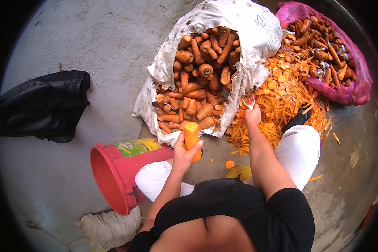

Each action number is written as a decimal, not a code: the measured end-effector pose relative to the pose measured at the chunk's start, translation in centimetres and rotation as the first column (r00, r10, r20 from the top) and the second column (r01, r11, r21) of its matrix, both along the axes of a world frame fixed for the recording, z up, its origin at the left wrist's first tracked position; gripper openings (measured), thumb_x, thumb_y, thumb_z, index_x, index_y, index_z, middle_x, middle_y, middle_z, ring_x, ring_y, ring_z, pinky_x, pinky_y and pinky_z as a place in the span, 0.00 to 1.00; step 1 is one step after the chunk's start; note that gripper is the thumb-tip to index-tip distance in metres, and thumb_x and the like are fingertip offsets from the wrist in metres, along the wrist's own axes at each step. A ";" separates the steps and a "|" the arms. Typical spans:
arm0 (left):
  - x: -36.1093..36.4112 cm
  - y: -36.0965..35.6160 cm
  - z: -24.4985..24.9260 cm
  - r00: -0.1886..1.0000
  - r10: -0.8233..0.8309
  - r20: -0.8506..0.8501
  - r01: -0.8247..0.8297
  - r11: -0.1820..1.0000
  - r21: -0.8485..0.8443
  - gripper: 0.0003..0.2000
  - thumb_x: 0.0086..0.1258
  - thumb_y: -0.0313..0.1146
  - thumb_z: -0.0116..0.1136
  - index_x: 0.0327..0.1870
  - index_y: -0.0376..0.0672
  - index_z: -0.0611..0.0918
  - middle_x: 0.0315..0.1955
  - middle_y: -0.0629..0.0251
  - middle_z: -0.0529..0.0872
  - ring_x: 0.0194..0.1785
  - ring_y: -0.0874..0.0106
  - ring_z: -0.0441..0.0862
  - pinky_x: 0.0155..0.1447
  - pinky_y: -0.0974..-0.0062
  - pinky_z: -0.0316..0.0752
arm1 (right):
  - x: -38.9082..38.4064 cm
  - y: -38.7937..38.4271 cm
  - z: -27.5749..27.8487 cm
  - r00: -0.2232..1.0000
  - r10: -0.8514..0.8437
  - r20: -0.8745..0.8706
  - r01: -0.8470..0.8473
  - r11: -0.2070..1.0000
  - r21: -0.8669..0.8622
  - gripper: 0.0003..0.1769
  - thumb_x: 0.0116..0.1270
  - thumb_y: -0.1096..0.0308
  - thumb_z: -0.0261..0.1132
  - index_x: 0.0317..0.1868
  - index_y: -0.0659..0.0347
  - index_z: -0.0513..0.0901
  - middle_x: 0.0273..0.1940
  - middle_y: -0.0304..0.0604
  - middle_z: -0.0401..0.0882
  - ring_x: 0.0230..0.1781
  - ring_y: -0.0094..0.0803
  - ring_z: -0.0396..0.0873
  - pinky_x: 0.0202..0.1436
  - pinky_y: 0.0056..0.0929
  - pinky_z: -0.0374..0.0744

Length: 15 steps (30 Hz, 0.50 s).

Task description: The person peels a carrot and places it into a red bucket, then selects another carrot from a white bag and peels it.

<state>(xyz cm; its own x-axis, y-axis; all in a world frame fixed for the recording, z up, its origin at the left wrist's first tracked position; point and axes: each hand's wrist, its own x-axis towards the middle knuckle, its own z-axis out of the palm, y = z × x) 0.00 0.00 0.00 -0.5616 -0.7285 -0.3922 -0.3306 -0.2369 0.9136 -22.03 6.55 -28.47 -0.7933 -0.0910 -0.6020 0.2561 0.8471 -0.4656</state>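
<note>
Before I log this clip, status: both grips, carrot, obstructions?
Left grip closed on bright-orange carrot; right grip holding likely peeler. Carrot looks peeled. White sack close ahead, apparently not blocking.

The peeled carrot and peeler are held apart.

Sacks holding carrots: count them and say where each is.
2: the white sack at top centre, and the pink sack at top right, beside the heap of peelings. Another could be hidden.

Crumpled black sheeting — on grey floor
</note>
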 end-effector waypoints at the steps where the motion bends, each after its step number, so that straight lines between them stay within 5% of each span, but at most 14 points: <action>1: 0.0 0.1 -0.2 1.000 0.020 -0.017 -0.019 0.999 0.034 0.24 0.64 0.30 0.66 0.59 0.37 0.71 0.41 0.69 0.78 0.44 0.80 0.76 0.50 0.80 0.71 | 0.0 0.3 0.7 0.999 -0.052 0.012 0.053 0.998 -0.029 0.20 0.62 0.55 0.61 0.54 0.49 0.76 0.50 0.49 0.80 0.51 0.45 0.79 0.52 0.44 0.75; 8: -0.2 1.3 1.2 0.999 -0.020 -0.040 0.019 1.000 -0.019 0.23 0.64 0.31 0.67 0.58 0.36 0.73 0.42 0.67 0.79 0.44 0.80 0.77 0.50 0.80 0.72 | -0.8 1.9 -0.9 0.982 -0.170 0.079 0.186 0.934 -0.306 0.18 0.60 0.56 0.62 0.49 0.54 0.78 0.43 0.49 0.84 0.45 0.46 0.81 0.48 0.42 0.76; 11: -0.2 1.8 2.4 0.997 -0.068 -0.032 0.064 0.991 -0.121 0.24 0.63 0.32 0.67 0.58 0.35 0.73 0.43 0.66 0.80 0.46 0.79 0.77 0.52 0.79 0.72 | -2.1 2.7 -4.9 0.956 -0.166 0.243 0.285 0.731 -0.620 0.16 0.59 0.62 0.65 0.44 0.62 0.80 0.37 0.46 0.83 0.38 0.36 0.82 0.43 0.34 0.76; 12: 0.1 1.9 2.7 0.994 -0.099 -0.033 0.094 0.985 -0.143 0.24 0.63 0.32 0.67 0.59 0.36 0.73 0.44 0.66 0.80 0.47 0.78 0.77 0.53 0.79 0.72 | -2.3 3.1 -1.6 0.922 -0.145 0.358 0.368 0.609 -0.702 0.13 0.57 0.67 0.65 0.39 0.67 0.80 0.33 0.41 0.80 0.32 0.27 0.78 0.38 0.25 0.74; 15: 1.2 2.0 3.0 0.984 -0.174 -0.036 0.162 0.961 -0.224 0.25 0.63 0.32 0.68 0.60 0.38 0.73 0.45 0.66 0.80 0.49 0.76 0.77 0.55 0.77 0.72 | -3.0 4.4 3.1 0.897 -0.035 0.441 0.366 0.617 -0.696 0.12 0.60 0.75 0.60 0.45 0.67 0.79 0.35 0.40 0.80 0.30 0.27 0.78 0.33 0.25 0.75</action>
<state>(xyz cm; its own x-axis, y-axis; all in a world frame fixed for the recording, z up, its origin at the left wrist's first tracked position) 1.16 1.96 3.02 -0.6994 -0.6866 -0.1989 -0.2969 0.0259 0.9546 -25.06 10.95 -25.39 -0.5958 -0.5014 -0.6274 0.6553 0.1481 -0.7407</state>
